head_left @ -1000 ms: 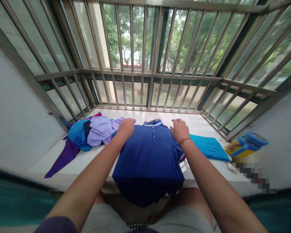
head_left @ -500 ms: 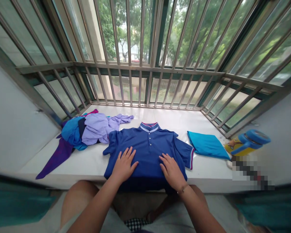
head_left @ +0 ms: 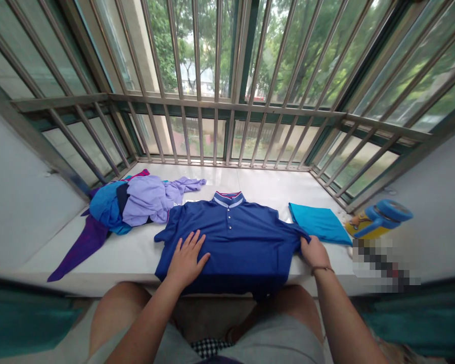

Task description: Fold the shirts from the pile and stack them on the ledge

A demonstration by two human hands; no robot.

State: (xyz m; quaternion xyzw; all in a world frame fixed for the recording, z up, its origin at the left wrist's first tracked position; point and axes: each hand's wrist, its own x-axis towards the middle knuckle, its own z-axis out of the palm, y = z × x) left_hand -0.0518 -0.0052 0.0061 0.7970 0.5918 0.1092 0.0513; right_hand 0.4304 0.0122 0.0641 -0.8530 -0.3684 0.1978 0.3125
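Observation:
A navy polo shirt (head_left: 235,242) lies front side up on the white window ledge, its striped collar pointing toward the window. Its lower part hangs over the ledge's front edge. My left hand (head_left: 187,257) rests flat on the shirt's left front, fingers spread. At the right side, my right hand (head_left: 314,253) is closed on the end of the shirt's sleeve, pinching the cuff between thumb and fingers. The sleeve is stretched out to the right, and its striped trim is hidden in the grip.
A heap of crumpled purple, blue and lilac clothes (head_left: 144,199) sits on the ledge (head_left: 227,178) at the left. To the right lie a folded turquoise cloth (head_left: 320,222) and a yellow and blue bottle (head_left: 379,220). Metal bars (head_left: 227,107) stand along the window behind.
My right hand has moved off the shirt's front to the right and taken hold of the sleeve end, pulling it taut. My left hand still lies flat on the shirt.

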